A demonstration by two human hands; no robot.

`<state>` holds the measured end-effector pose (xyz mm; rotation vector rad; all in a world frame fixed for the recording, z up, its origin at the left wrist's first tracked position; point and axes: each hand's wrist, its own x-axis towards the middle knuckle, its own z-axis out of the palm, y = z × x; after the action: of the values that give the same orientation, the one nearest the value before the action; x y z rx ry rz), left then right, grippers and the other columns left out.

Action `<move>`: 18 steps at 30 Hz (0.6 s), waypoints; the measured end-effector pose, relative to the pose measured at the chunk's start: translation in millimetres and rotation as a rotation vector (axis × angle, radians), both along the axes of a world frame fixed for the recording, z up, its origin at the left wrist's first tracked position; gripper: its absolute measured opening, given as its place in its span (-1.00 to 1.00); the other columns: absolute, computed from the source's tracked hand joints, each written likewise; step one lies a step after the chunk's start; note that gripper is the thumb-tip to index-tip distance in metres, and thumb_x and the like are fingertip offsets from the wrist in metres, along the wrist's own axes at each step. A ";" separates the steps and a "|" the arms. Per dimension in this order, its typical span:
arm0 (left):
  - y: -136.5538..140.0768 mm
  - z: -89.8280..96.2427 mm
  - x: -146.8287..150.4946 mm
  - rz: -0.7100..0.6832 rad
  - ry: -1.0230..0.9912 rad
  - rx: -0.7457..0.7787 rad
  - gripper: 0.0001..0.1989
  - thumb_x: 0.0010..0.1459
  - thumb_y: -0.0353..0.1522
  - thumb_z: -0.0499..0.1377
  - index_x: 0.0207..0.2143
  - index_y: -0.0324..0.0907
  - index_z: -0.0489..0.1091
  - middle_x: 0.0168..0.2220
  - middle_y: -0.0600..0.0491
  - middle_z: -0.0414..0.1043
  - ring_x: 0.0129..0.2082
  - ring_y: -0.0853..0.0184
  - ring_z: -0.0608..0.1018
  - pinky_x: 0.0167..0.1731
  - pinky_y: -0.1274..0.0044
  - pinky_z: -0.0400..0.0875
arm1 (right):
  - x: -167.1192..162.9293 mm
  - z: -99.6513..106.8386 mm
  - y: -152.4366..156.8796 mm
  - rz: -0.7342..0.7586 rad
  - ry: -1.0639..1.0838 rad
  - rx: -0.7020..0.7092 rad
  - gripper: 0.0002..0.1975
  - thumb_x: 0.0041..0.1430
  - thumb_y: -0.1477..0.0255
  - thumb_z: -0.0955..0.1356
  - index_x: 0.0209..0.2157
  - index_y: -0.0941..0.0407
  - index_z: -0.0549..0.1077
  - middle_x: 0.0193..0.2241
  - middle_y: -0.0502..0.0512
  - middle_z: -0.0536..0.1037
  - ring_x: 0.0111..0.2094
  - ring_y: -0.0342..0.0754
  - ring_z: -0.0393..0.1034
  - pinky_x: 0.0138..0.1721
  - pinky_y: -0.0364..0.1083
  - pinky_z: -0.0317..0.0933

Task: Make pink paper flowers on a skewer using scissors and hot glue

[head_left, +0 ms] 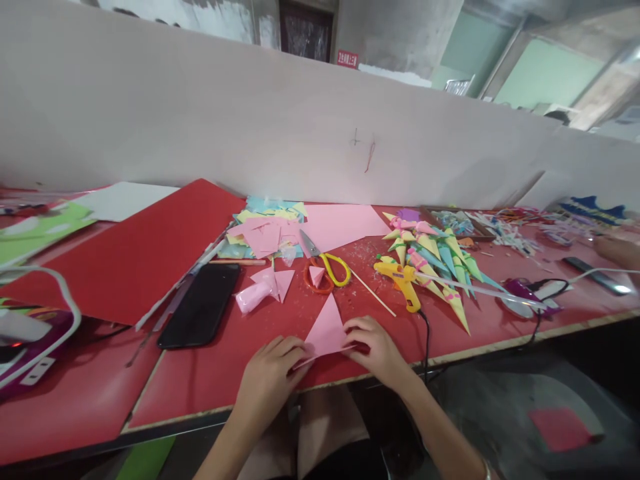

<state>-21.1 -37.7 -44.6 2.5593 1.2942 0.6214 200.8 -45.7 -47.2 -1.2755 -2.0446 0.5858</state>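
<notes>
A pink paper triangle (326, 328) stands between my hands near the table's front edge, its point directed away from me. My left hand (274, 367) pinches its left corner, and my right hand (373, 350) has its fingers closed on the right corner. Just beyond it lie scissors (336, 269) with one yellow and one orange-red handle, a small folded pink paper piece resting over a handle loop. Left of them are more pink folded pieces (284, 283) and a clear-wrapped pink bundle (254, 295). A thin wooden stick (374, 293) lies to the right.
A yellow glue gun (407, 287) lies right, beside a pile of coloured paper cones (440, 257). A black phone (203, 307) and red sheet (135, 257) are left. Cut paper pieces (267, 233) and a pink sheet (345, 223) lie behind. A white partition (240, 127) borders the table.
</notes>
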 end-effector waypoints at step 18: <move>10.0 5.7 -1.2 -0.172 0.346 0.304 -0.51 0.02 -0.58 -0.01 -0.02 0.01 0.24 0.10 0.03 0.19 -0.01 0.20 0.30 -0.07 0.36 0.18 | -17.6 -5.5 7.7 -0.246 -0.279 -0.018 -0.76 0.07 0.31 0.32 -0.58 0.12 0.32 -0.49 -0.01 0.32 -0.38 -0.08 0.20 -0.35 -0.13 0.05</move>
<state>-22.3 -27.7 -38.9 3.0977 1.1237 0.3762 183.2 -38.0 -52.7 -1.6671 -2.0587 0.3282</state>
